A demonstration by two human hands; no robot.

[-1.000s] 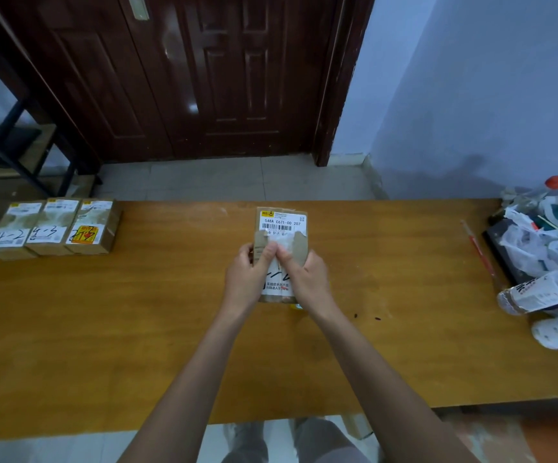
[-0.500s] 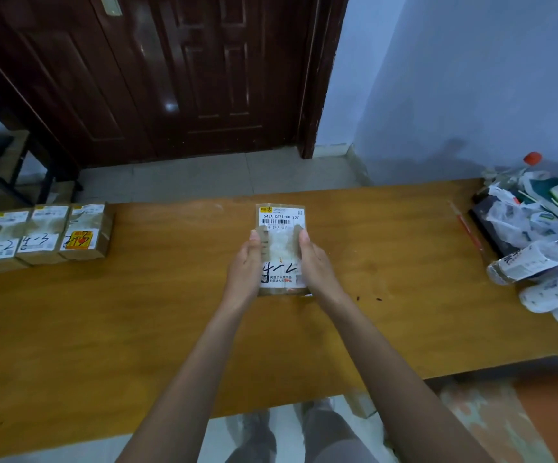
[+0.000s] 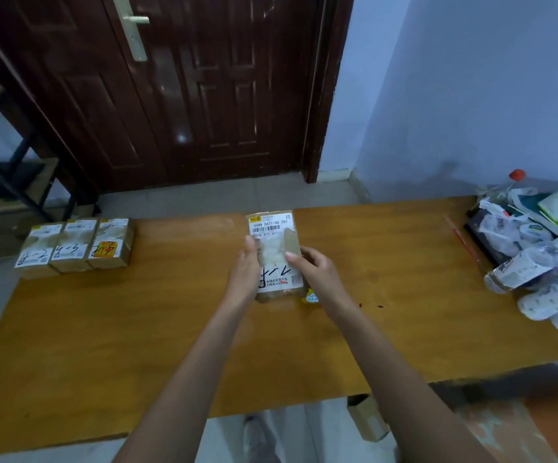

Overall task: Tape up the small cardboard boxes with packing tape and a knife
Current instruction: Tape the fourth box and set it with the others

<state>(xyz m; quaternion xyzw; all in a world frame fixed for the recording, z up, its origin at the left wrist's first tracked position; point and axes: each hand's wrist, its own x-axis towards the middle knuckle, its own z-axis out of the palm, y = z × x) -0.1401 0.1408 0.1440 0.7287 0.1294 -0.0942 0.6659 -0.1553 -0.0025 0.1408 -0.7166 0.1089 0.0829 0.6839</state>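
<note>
Bare forearms, no sleeves; grey trousers (image 3: pixel 270 439) below.

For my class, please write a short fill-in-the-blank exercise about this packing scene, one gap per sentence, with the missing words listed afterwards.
1. The person holds the cardboard box between the left hand and the ____ hand.
2. At the table's left end, ____ small boxes stand side by side.
3. The door behind the table is ____.
4. The plastic bottle lies among the clutter at the table's ____ end.

Missing words: right; three; closed; right
</note>
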